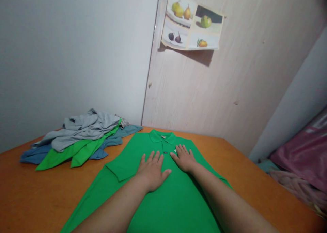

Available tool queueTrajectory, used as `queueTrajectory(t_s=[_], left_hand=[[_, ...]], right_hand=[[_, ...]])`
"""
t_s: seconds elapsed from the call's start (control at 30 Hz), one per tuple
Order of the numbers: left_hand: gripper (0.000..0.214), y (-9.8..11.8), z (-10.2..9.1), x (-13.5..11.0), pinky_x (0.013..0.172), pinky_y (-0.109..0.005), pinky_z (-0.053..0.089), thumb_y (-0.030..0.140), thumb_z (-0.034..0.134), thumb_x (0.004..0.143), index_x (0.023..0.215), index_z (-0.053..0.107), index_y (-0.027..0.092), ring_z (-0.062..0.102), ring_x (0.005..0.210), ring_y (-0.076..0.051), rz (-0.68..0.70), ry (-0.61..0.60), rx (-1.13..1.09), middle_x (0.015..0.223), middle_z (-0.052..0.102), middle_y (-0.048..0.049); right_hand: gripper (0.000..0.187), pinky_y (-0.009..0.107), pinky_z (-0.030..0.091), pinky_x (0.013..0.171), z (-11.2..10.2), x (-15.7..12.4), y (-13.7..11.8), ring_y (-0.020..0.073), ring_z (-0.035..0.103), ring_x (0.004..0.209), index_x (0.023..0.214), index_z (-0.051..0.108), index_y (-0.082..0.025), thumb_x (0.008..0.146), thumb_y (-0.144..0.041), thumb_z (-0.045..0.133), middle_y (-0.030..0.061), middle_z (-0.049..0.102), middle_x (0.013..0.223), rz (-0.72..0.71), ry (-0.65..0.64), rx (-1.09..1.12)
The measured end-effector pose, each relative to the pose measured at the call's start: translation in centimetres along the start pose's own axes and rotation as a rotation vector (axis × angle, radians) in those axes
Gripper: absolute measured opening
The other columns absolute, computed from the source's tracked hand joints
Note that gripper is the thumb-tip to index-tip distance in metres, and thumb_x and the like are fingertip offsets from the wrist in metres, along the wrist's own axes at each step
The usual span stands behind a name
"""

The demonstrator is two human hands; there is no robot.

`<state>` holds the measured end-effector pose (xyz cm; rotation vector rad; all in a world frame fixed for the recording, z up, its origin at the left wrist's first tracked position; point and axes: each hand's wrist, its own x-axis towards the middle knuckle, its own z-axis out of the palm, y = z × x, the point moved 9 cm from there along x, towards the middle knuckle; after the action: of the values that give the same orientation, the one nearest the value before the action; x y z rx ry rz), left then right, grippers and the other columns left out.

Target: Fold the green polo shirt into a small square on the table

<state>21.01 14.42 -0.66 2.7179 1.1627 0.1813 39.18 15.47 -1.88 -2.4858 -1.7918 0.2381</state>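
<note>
Bench (30, 192): orange-brown top, carries everything here. All places below are given rel. to the polo.

Green polo shirt (168, 205): mid-bench, directly in front of the person. It lies spread flat, front up, w/ the collar (162, 136) at the far end and the hem running out of frame at the near edge. The body looks smooth w/ no cross-fold in it. The sleeve (120, 170) on the left of the polo seems turned in over the chest, though I can't be sure. The sleeve on the other side is mostly hidden behind the forearm.

Heap of clothes (81, 137): left of the polo and a bit beyond its collar, its edge close to the polo's shoulder. Grey, blue and green pieces lie crumpled together, none of them laid out or folded. No neat stack shows anywhere on the bench.

Left hand (152, 170): open, palm down, fingers spread, pressed flat on the polo's chest below the collar. It grips nothing.

Right hand (184, 158): also open and flat on the chest, just right of the placket and close beside the left hand. It holds nothing.

Judged from this: the polo is laid out and under flattening, so approx. at the start. The body folds aren't made, and the heap isn't touched.
</note>
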Motion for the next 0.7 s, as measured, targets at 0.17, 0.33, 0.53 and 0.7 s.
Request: queueTrajectory(t_s=[0.17, 0.33, 0.53, 0.7], left_hand=[[0.083, 0.0, 0.0, 0.1, 0.117, -0.065, 0.007, 0.072, 0.021, 0.092, 0.155, 0.031, 0.018, 0.012, 0.151, -0.034, 0.003, 0.005, 0.001, 0.163, 0.016, -0.0106], [0.084, -0.2, 0.2, 0.3, 0.117, -0.065, 0.007, 0.072, 0.022, 0.092, 0.155, 0.03, 0.018, 0.011, 0.151, -0.034, 0.007, 0.004, -0.006, 0.163, 0.017, -0.0115], [0.085, -0.3, 0.4, 0.6, 0.116, -0.065, 0.007, 0.075, 0.02, 0.091, 0.155, 0.03, 0.02, 0.011, 0.151, -0.035, 0.015, 0.009, -0.003, 0.163, 0.016, -0.0107], [0.086, -0.2, 0.1, 0.5, 0.116, -0.065, 0.008, 0.074, 0.019, 0.091, 0.155, 0.032, 0.019, 0.011, 0.151, -0.035, 0.014, 0.002, 0.023, 0.163, 0.016, -0.0103]], right_hand=[[0.085, 0.053, 0.006, 0.119, -0.3, -1.1, -0.2, 0.0272, 0.003, 0.152, 0.158, 0.017, -0.017, 0.093, -0.072, 0.016, 0.0092, 0.009, 0.165, 0.008, -0.024, 0.014], [0.085, 0.052, 0.005, 0.12, 0.1, -3.5, -1.4, 0.0261, 0.0, 0.152, 0.159, 0.017, -0.018, 0.093, -0.073, 0.015, 0.0071, 0.008, 0.165, -0.1, 0.008, 0.014], [0.086, 0.047, 0.006, 0.121, -0.1, -6.1, -2.0, 0.0266, 0.003, 0.152, 0.158, 0.018, -0.015, 0.094, -0.072, 0.019, 0.0091, 0.01, 0.165, -0.109, -0.014, 0.057], [0.09, 0.046, 0.003, 0.121, -1.4, -8.9, -0.6, 0.0266, -0.001, 0.152, 0.158, 0.019, -0.011, 0.093, -0.073, 0.018, 0.0107, 0.008, 0.165, -0.062, 0.055, 0.054]])
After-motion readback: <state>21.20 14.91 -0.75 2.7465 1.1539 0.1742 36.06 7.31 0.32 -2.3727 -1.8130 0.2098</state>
